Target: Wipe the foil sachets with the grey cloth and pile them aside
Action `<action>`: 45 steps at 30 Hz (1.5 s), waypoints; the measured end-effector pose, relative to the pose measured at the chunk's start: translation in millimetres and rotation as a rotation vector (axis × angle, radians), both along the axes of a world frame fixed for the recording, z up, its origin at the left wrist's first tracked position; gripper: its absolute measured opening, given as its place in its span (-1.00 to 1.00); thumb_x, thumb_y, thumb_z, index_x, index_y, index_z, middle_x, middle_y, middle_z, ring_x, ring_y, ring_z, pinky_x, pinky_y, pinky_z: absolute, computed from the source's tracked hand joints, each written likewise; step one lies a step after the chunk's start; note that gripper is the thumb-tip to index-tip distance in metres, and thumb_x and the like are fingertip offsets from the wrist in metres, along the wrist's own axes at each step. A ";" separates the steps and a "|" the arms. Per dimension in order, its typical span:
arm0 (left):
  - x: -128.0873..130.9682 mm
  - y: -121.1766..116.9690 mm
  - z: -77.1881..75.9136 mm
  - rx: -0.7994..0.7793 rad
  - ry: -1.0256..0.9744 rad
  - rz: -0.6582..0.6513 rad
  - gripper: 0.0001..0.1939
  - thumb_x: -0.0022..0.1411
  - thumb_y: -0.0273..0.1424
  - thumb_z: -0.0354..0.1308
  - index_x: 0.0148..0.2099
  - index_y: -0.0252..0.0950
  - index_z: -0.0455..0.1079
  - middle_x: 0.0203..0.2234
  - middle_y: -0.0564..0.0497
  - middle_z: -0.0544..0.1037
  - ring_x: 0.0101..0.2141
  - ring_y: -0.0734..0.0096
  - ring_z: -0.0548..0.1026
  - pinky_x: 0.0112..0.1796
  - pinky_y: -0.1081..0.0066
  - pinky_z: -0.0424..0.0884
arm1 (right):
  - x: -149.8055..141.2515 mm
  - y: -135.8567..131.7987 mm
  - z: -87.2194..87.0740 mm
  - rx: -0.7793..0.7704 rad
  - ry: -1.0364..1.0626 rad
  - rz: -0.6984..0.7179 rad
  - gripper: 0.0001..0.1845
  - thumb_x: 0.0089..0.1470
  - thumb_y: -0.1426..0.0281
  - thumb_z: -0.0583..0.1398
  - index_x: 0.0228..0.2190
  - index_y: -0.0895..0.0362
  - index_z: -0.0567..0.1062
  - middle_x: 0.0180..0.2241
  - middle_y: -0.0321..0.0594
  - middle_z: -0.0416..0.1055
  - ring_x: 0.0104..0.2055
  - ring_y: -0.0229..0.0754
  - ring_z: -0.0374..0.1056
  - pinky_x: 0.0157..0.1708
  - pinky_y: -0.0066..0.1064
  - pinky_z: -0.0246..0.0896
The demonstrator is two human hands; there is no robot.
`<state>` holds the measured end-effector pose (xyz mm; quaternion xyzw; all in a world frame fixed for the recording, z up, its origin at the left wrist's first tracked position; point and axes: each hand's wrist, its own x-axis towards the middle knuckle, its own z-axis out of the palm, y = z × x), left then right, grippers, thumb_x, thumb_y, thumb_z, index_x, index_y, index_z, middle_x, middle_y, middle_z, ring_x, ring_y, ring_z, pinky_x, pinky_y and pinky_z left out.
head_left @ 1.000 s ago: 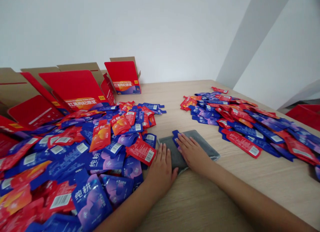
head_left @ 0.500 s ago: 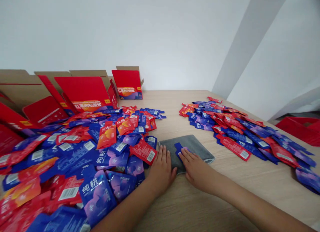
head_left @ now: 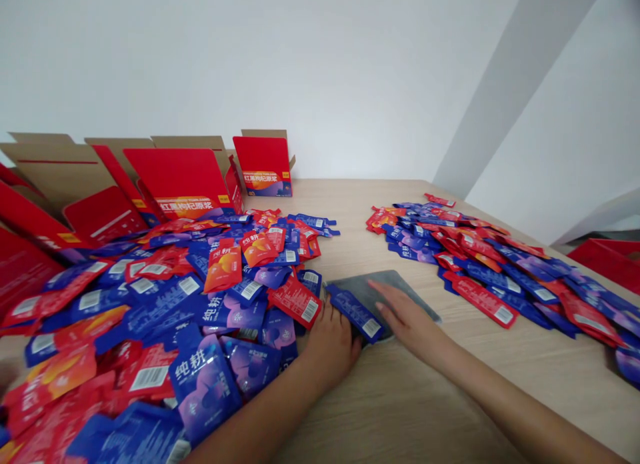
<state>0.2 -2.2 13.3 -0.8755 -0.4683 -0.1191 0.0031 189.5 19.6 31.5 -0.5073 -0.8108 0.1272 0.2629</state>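
My left hand (head_left: 331, 341) lies at the near left edge of a grey cloth (head_left: 373, 283) on the wooden table (head_left: 400, 404). Its fingers are curled at the edge of a blue sachet (head_left: 356, 312), which lies barcode side up and tilted across the cloth. My right hand (head_left: 411, 321) rests on the cloth just right of the sachet, fingers stretched out flat. A big heap of red and blue sachets (head_left: 165, 297) touches my left hand. A second, flatter heap (head_left: 480, 257) lies to the right of the cloth.
Open red cardboard boxes (head_left: 180, 177) stand along the wall at the back left, with a smaller one (head_left: 263, 164) beside them. A red crate (head_left: 610, 254) sits beyond the table's right edge. A white wall rises behind the table.
The blue sachet that lay under my right fingers has turned over to its barcode side and moved left to my left hand. My right hand now lies flat beside it.
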 end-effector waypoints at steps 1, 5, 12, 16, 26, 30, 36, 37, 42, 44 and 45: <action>0.0 -0.1 -0.5 -0.001 -0.008 -0.004 -0.41 0.23 -0.28 0.02 0.17 -0.64 0.18 0.11 -0.45 0.27 0.16 -0.11 0.17 0.12 0.00 0.12 | -6.0 -8.9 -2.1 0.026 -0.075 0.072 -0.51 0.18 0.40 -0.06 0.13 0.18 0.27 0.13 -0.01 0.28 0.18 -0.10 0.18 0.13 -0.12 0.14; -0.2 0.4 -4.4 -0.017 -0.016 0.007 -0.41 0.25 -0.25 -0.01 0.17 -0.63 0.17 0.14 -0.45 0.23 0.19 -0.12 0.10 0.11 -0.01 0.14 | -23.7 -24.7 -14.7 0.080 -0.422 0.188 -0.50 0.13 0.50 -0.03 0.10 0.27 0.31 0.17 0.02 0.20 0.23 0.02 0.08 0.14 -0.07 0.12; 0.5 2.2 -6.3 -0.093 0.010 0.052 -0.32 0.28 -0.15 -0.08 0.22 -0.66 0.11 0.21 -0.48 0.04 0.22 -0.17 -0.04 0.11 -0.01 0.12 | -28.4 25.5 -6.7 0.023 -0.674 0.014 -0.51 0.17 0.47 -0.01 0.11 0.37 0.28 0.19 0.13 0.14 0.24 0.06 0.05 0.16 -0.15 0.08; 0.2 2.1 -6.7 -0.116 -0.001 0.060 -0.31 0.30 -0.13 -0.12 0.23 -0.64 0.09 0.23 -0.46 0.01 0.23 -0.15 -0.06 0.12 0.00 0.10 | -37.8 48.6 19.4 -0.107 -0.665 0.006 -0.45 0.13 0.40 0.08 0.10 0.48 0.27 0.12 0.31 0.21 0.17 0.09 0.17 0.11 -0.20 0.12; 0.5 2.9 -10.1 -0.106 0.004 0.072 -0.31 0.29 -0.14 -0.10 0.24 -0.63 0.09 0.23 -0.43 0.01 0.23 -0.13 -0.06 0.14 0.01 0.07 | -63.8 125.4 81.7 -0.211 -0.270 -0.108 -0.76 0.06 0.47 0.14 -0.26 0.36 0.51 -0.36 -0.08 0.57 -0.32 -0.22 0.49 -0.26 -0.48 0.35; 0.0 2.1 -9.7 -0.082 -0.001 0.064 -0.32 0.28 -0.14 -0.08 0.22 -0.64 0.13 0.21 -0.46 0.04 0.22 -0.15 -0.03 0.13 0.00 0.10 | -61.2 158.7 85.3 -0.091 0.128 -0.157 -0.60 0.24 0.40 -0.05 0.06 0.27 0.29 -0.22 -0.11 0.55 -0.26 -0.32 0.47 -0.25 -0.44 0.38; 1.1 3.4 -9.7 -0.088 0.003 0.058 -0.29 0.28 -0.12 -0.11 0.22 -0.67 0.12 0.21 -0.48 0.04 0.22 -0.16 -0.02 0.12 0.01 0.11 | 10.3 174.0 42.1 -0.122 -0.016 -0.429 -0.59 0.04 0.55 0.06 -0.03 0.34 0.39 -0.03 0.15 0.40 0.06 -0.02 0.30 0.06 -0.18 0.14; 1.3 3.6 -9.8 -0.093 0.004 0.061 -0.28 0.28 -0.11 -0.12 0.22 -0.67 0.12 0.21 -0.48 0.04 0.22 -0.17 -0.03 0.12 0.02 0.11 | 24.4 172.2 34.6 -0.125 -0.060 -0.472 -0.56 0.01 0.57 0.07 -0.03 0.37 0.38 0.00 0.21 0.37 0.10 0.02 0.25 0.09 -0.16 0.08; 1.5 4.0 -13.1 -0.088 -0.001 0.065 -0.28 0.27 -0.10 -0.10 0.23 -0.64 0.11 0.22 -0.46 0.03 0.23 -0.16 -0.05 0.12 0.00 0.11 | 66.5 161.2 12.6 -0.117 -0.218 -0.639 -0.48 0.03 0.53 0.06 0.06 0.37 0.27 0.08 0.31 0.24 0.17 0.19 0.11 0.09 0.12 -0.08; 1.1 3.8 -13.8 -0.090 -0.007 0.062 -0.29 0.28 -0.11 -0.10 0.23 -0.64 0.10 0.22 -0.46 0.01 0.23 -0.16 -0.05 0.13 0.01 0.10 | 70.5 160.6 13.2 -0.105 -0.239 -0.657 -0.53 0.05 0.53 0.04 0.03 0.37 0.30 0.06 0.32 0.25 0.16 0.22 0.12 0.06 0.14 -0.07; 1.0 3.6 -13.5 -0.093 -0.008 0.059 -0.29 0.28 -0.11 -0.11 0.23 -0.65 0.10 0.22 -0.47 0.00 0.23 -0.16 -0.06 0.13 0.01 0.10 | 71.0 161.3 15.8 -0.102 -0.241 -0.652 -0.55 0.05 0.54 0.04 0.00 0.37 0.33 0.04 0.32 0.28 0.15 0.21 0.15 0.05 0.11 -0.03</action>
